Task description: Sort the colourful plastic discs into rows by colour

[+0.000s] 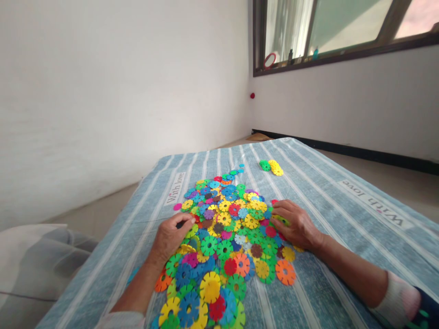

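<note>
A wide pile of notched plastic flower discs (224,249) in many colours spreads over the middle of the cloth-covered table. At the pile's left edge is my left hand (171,235), thumb and forefinger brought together beside a red disc. Whether that disc or another is between the fingertips, I cannot make out. My right hand (297,225) rests palm down on the pile's right edge, its fingers apart and touching discs; a green-yellow disc (283,220) shows under them. Farther back, a short overlapping row of yellow discs (275,167) lies beside green discs (265,165), away from the pile.
A blue-grey striped cloth (329,196) covers the table. White walls (120,82) stand beyond it, with a window (343,27) at upper right. A round red-framed mirror (270,60) is on the sill. Pale sheer fabric (30,260) is at lower left.
</note>
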The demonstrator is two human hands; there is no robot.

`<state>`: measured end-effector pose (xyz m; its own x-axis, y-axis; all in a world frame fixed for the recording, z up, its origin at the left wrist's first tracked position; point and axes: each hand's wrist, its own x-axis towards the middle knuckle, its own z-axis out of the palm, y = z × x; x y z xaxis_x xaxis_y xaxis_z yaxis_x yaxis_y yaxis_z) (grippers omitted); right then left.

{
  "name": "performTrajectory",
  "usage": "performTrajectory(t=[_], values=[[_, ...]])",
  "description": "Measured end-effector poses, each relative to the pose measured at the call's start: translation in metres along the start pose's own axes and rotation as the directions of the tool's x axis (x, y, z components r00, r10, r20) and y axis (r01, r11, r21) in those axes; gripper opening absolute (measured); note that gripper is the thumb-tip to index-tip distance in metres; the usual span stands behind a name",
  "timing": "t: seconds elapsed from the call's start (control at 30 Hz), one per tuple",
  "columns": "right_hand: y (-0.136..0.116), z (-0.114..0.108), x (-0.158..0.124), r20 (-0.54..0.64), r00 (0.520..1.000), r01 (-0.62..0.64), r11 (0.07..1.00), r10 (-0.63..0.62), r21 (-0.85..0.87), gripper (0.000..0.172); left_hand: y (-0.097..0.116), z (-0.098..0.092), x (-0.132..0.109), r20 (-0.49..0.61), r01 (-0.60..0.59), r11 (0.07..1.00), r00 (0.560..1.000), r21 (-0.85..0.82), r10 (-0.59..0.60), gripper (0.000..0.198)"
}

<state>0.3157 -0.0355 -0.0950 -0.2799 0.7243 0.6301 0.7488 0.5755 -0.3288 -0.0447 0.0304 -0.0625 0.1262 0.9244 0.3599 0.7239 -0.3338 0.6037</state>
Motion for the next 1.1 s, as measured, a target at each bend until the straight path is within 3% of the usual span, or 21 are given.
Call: performTrajectory(t=[0.17, 0.33, 1.1], values=[[-0.022, -0.014, 0.004, 0.176, 0.968, 0.156, 0.978, -0.179, 0.138, 0.023, -0.002, 0.0, 0.001, 0.008, -0.003, 1.0, 1.0, 0.01, 0.003, 0.029], [-0.03, -0.017, 0.005, 0.312, 0.926, 0.162, 0.971, -0.212, 0.178, 0.034, -0.001, 0.0, 0.001, 0.006, 0.014, 1.0, 1.0, 0.009, -0.014, 0.029], [-0.024, -0.015, 0.002, 0.354, 0.919, 0.123, 0.98, -0.171, 0.154, 0.031, 0.0, 0.001, 0.003, 0.012, 0.017, 1.0, 1.0, -0.002, -0.017, 0.03]])
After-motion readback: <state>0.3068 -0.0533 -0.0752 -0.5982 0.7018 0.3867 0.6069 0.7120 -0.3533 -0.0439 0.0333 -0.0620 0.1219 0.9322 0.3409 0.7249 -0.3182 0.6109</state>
